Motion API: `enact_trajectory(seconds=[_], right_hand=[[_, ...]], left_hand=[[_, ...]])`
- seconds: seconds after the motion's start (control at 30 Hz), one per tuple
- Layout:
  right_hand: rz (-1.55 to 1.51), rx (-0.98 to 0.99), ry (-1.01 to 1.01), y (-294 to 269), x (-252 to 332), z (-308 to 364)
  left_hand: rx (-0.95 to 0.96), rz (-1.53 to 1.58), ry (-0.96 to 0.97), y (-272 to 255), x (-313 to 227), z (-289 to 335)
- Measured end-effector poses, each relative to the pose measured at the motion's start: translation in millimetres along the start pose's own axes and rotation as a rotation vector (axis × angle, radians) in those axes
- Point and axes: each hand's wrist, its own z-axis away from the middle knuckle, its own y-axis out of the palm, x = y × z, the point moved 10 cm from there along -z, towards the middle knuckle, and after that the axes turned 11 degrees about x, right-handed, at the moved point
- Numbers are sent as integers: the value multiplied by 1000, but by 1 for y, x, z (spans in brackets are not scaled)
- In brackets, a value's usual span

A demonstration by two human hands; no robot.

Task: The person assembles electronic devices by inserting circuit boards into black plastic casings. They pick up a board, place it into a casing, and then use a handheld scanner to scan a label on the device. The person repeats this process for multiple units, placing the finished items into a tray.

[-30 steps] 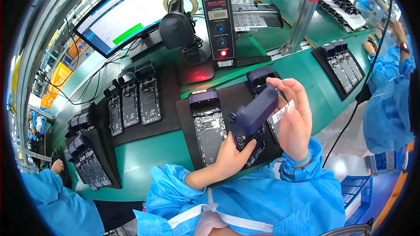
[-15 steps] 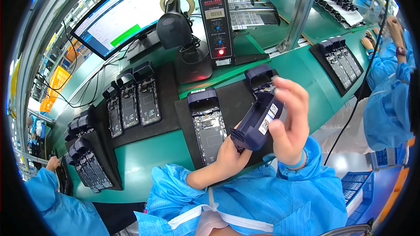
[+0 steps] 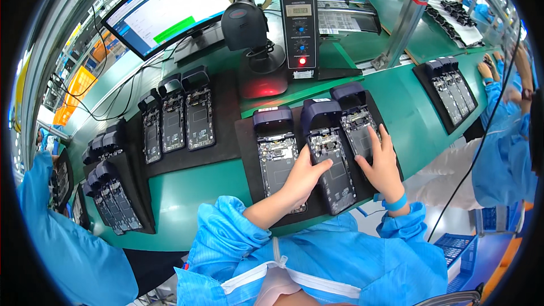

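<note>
The left hand (image 3: pixel 300 181) was closed around the left edge of the middle device (image 3: pixel 335 181), its thumb lying over the exposed circuit board and its other fingers mostly hidden. The right hand (image 3: pixel 386 167) was spread fairly wide over the lower part of the right device (image 3: pixel 356 130); whether its fingertips touched the board could not be told. The middle device sat between that device and the left device (image 3: pixel 277 161), over a black mat (image 3: pixel 246 141) on the green worktop (image 3: pixel 187 198), and its lower end lay close to the front edge. Whether it rested fully on the mat was unclear. The likeliest trouble seemed to be damage to bare parts: the left thumb could have pressed on a component, or bare skin could have left a smear or a static discharge. Because the 3 devices stood so near each other, a sideways shift of the middle device could have knocked a neighbour's board. A loose left grip, with the lower end so near the front, could have let it slip toward the person's lap.
</note>
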Motion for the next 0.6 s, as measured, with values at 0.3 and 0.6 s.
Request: enact_trajectory(seconds=[0.3, 0.6], right_hand=[[-117, -170, -166, -14, 13, -2], [-224, -52, -807, -50, 142, 6]], left_hand=[[-34, -100, 2, 2, -29, 17], [71, 505, 94, 8, -38, 34]])
